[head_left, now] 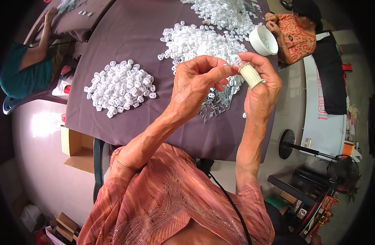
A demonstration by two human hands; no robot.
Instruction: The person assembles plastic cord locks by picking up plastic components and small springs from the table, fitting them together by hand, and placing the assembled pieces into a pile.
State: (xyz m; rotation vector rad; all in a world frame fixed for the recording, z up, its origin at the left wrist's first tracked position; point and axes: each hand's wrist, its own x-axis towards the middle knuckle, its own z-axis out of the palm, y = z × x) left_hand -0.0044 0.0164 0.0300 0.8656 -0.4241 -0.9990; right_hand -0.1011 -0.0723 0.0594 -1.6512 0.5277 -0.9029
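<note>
My right hand (263, 83) is raised over the table, pinching a small white two-holed plastic piece (236, 59) between thumb and fingertips. A cream ribbed cloth sleeve (251, 76) wraps its thumb. Close beside it, my left hand (195, 79) has thumb and forefinger pinched together at the plastic piece; what sits between those fingertips is too small to make out. Beneath my hands lies a heap of small grey metal pins (215, 107). A large heap of similar white pieces (191, 41) spreads behind them, and a smaller pile (121, 87) is on the left.
A brown cloth covers the table (175, 141). At its right edge stands a white tub (263, 40) with white pieces inside. One person (295, 34) sits at the far right, another (30, 69) at the left. A fan (342, 173) and an open cardboard box (78, 149) are on the floor.
</note>
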